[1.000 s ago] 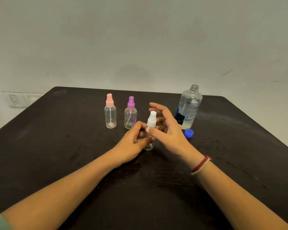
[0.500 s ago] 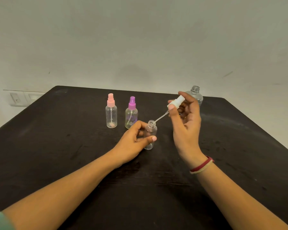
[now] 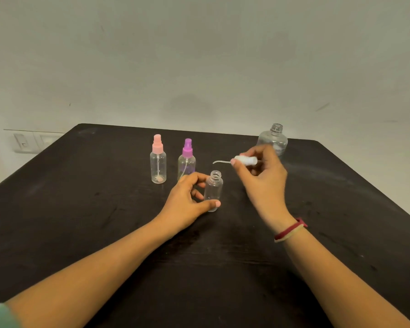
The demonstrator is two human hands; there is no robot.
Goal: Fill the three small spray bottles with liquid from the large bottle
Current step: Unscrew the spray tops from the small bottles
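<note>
Hands of one person work at a black table (image 3: 81, 209). The left hand (image 3: 185, 204) curls its thumb and fingers around a small clear spray bottle (image 3: 213, 189). The bottle stands upright near the table's middle, its threaded mouth open and pointing up, and it looks empty.

The right hand (image 3: 263, 183) is raised just to the right and pinches the white spray head (image 3: 245, 160) between thumb and fingertips. The head lies roughly level, and its thin dip tube (image 3: 219, 161) points left, ending above the open mouth without touching it.

Behind the left hand stand two capped bottles, a pink-topped spray bottle (image 3: 158, 162) and a purple-topped spray bottle (image 3: 187, 162). Both are upright and appear empty.

The large bottle (image 3: 273, 139) stands uncapped at the far right. The right hand hides its lower part, so its contents cannot be told. A red band (image 3: 290, 229) circles the right wrist.
</note>
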